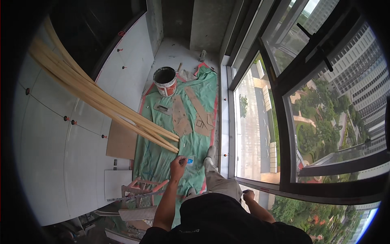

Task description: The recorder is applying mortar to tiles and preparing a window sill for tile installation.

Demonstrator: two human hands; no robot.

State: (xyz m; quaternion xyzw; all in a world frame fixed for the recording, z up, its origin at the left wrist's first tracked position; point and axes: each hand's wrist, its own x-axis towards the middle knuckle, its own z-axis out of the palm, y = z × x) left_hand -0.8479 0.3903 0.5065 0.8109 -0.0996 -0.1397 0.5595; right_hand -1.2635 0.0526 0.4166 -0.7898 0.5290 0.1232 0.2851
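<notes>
Just in front of my body, my left hand is closed, with a small clear plastic packet bearing a blue patch sticking out from its fingers. Below it lies green sheeting over the floor. My right hand hangs low at my right side, close to the window frame. Its fingers are curled; whatever they hold, if anything, is too small to name. Ahead of my left hand, the ends of a bundle of long pale wooden strips slant in from the upper left.
Green sheeting with red-taped edges covers the floor. On it are a bucket, a flat trowel and cardboard pieces. A stepladder stands lower left. Tiled wall with knobbed clips runs left; an open window is right.
</notes>
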